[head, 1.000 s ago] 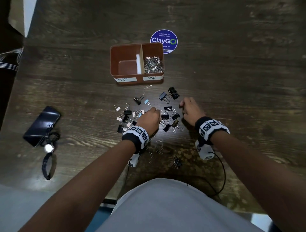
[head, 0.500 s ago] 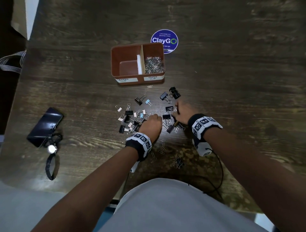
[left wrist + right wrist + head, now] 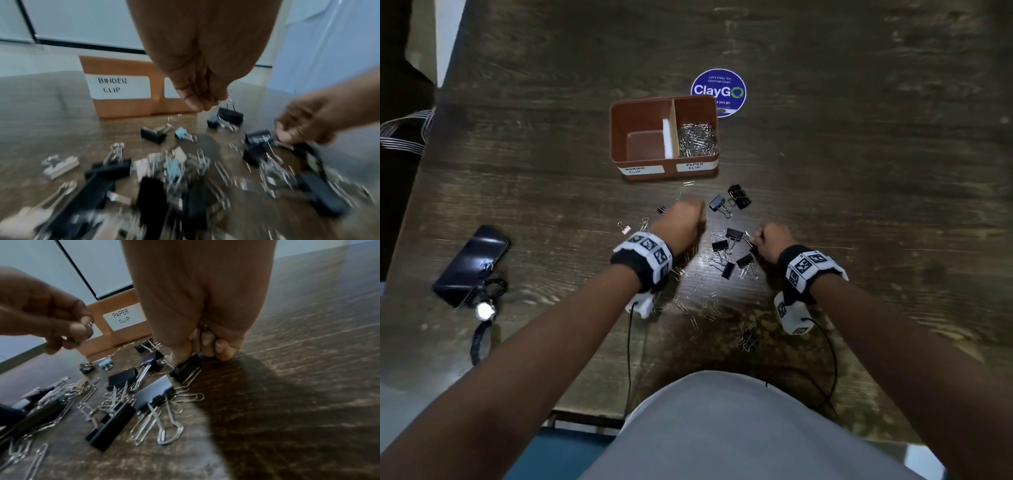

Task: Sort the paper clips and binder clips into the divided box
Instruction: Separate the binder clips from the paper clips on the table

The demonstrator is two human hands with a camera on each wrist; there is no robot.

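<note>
The brown divided box stands at the table's middle; its "BINDER CLIP" side is empty and its "PAPER CLIP" side holds several paper clips. Loose black binder clips and paper clips lie scattered before it. My left hand hovers above the pile near the box, fingers curled, pinching a paper clip. My right hand is low on the table, thumb and fingers pinching a black binder clip.
A dark phone with a strap and key ring lies at the left. A blue ClayGo sticker sits behind the box. Black cables trail over the near table edge. The table's left edge is near a striped strap.
My left hand has risen off the pile and moved away from me toward the box with a paper clip. My right hand stayed low and closed on a binder clip.
</note>
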